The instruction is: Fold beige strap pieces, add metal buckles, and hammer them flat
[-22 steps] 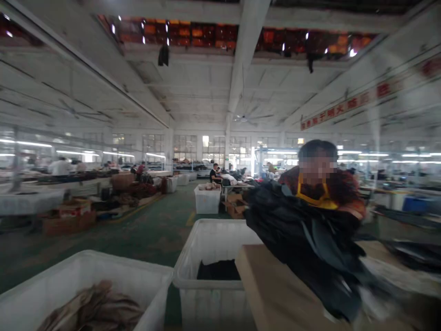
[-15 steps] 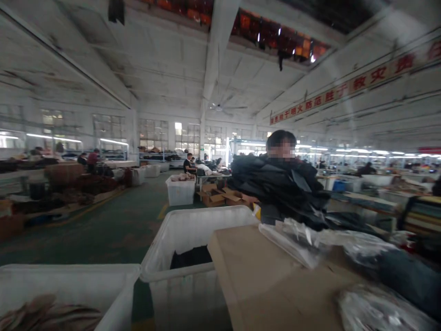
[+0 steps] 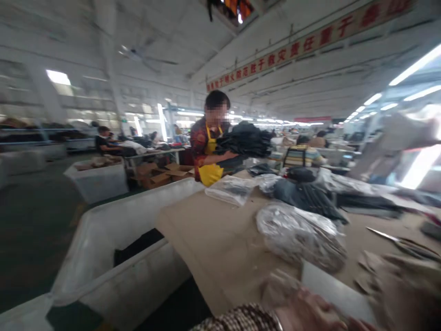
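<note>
At the bottom edge, my left hand [image 3: 306, 311] reaches in from a brown checked sleeve. Motion smears its fingers, so whether they grip anything cannot be told. Just beside it lie a crumpled clear plastic bag [image 3: 280, 287] and a flat pale sheet [image 3: 339, 289]. A skin-coloured sliver right of the hand is too blurred to assign. My right hand is not plainly seen. Farther right are scissors [image 3: 403, 243] and beige cloth [image 3: 403, 285]. A bundle wrapped in clear plastic [image 3: 299, 234] rests beyond my left hand.
Across the brown-covered table [image 3: 206, 239], a co-worker [image 3: 210, 133] in a yellow apron holds a stack of dark fabric [image 3: 246, 140]. A white bin [image 3: 103, 230] with dark cloth inside stands against the table's left side. Another white bin [image 3: 99, 179] and open cardboard boxes [image 3: 161, 174] stand behind.
My view has turned right and downward. My left hand has come into view at the bottom. The co-worker's dark stack now appears lower, beside the body rather than covering it.
</note>
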`<move>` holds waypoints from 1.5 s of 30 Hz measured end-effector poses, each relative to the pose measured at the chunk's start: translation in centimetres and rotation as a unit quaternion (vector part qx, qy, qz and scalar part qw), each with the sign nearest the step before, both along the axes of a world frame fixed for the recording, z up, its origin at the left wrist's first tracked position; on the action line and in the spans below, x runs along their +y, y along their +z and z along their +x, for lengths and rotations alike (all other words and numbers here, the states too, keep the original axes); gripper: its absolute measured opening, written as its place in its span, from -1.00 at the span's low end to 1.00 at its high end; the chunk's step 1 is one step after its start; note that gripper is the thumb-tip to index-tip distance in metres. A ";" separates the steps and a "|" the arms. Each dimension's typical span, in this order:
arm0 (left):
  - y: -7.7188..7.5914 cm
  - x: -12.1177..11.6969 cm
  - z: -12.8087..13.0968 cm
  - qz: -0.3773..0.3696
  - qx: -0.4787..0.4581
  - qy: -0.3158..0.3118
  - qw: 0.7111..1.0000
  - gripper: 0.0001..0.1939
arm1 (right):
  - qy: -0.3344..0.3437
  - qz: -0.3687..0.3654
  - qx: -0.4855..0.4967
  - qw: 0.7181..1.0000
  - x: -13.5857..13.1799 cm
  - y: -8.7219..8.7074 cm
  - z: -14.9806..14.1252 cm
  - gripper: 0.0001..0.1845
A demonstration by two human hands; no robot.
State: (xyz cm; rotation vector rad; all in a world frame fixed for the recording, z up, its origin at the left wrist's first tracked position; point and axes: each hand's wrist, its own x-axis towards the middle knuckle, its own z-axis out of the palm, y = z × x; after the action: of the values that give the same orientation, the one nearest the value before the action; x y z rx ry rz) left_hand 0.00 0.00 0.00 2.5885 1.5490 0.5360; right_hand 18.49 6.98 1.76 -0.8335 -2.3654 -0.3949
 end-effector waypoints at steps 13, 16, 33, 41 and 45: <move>-0.1 1.1 0.0 -0.017 -0.001 -0.034 0.999 -0.64 | -0.090 -0.224 0.009 0.970 -5.9 1.5 4.5 -0.67; 0.1 1.0 -0.1 -0.010 0.024 -0.042 0.999 -0.64 | -0.141 -0.172 0.099 0.970 -6.2 3.0 10.9 -0.71; 5.7 0.3 5.4 -0.103 -0.309 -0.081 0.942 -0.78 | -0.216 -0.265 0.593 0.729 -2.2 7.9 18.3 -0.65; 9.9 0.8 10.4 -0.403 -0.656 0.018 0.638 -0.52 | -0.149 -0.348 0.643 0.665 -5.4 8.3 8.0 -0.61; 10.0 1.2 9.6 -0.364 -0.710 0.047 0.601 -0.60 | -0.136 -0.368 0.627 0.673 -5.9 7.0 4.7 -0.63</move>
State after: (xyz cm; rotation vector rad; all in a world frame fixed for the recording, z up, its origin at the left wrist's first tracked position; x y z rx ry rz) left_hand 9.61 1.18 10.03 0.7758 0.8517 1.1723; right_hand 23.23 1.08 8.72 -1.2275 -0.9748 0.8823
